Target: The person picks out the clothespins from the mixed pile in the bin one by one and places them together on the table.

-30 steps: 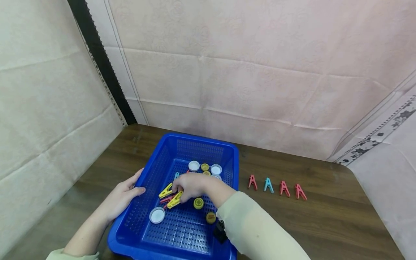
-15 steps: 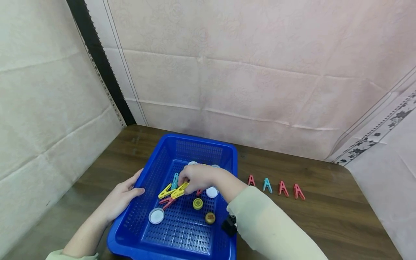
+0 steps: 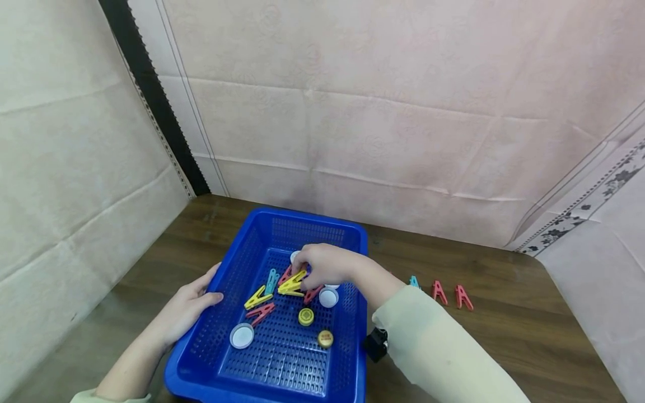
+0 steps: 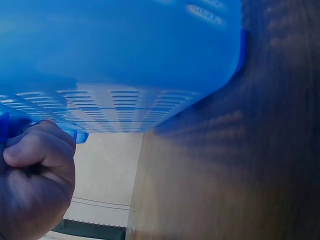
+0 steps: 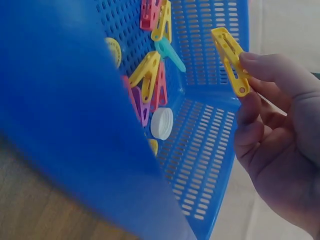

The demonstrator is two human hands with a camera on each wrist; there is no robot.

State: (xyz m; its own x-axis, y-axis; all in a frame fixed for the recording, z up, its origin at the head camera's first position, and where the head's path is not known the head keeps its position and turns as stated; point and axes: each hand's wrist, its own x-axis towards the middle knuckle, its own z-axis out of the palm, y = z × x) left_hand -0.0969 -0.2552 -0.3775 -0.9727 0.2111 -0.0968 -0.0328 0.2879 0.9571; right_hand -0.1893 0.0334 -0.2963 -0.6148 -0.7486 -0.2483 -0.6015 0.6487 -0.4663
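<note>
My left hand [image 3: 190,307] grips the left rim of a blue plastic basket [image 3: 358,336], the fingers curled over the edge. The left wrist view shows that hand [image 4: 40,175] beside the basket's slotted outer wall [image 4: 115,50]. My right hand [image 3: 327,264] is over the basket, pinching a yellow clothespin [image 5: 231,60] between thumb and fingers. Below it lie a second yellow clothespin [image 5: 147,75], pink and purple ones and a white cap [image 5: 162,123]. Left of the right hand are a blue clothespin [image 3: 271,281], another yellow one [image 3: 258,297] and a pink one [image 3: 260,312].
White caps [image 3: 242,336] and yellow caps [image 3: 305,317] are scattered on the basket floor. On the wooden table [image 3: 504,347] to the right stand pink clothespins [image 3: 463,297] and a blue one [image 3: 414,281] in a row, partly behind the right arm. Cloth walls [image 3: 403,140] enclose the table.
The right hand has moved right and away from me with the yellow clothespin, uncovering the pink and blue clothespins at the left. The left hand stays on the rim.
</note>
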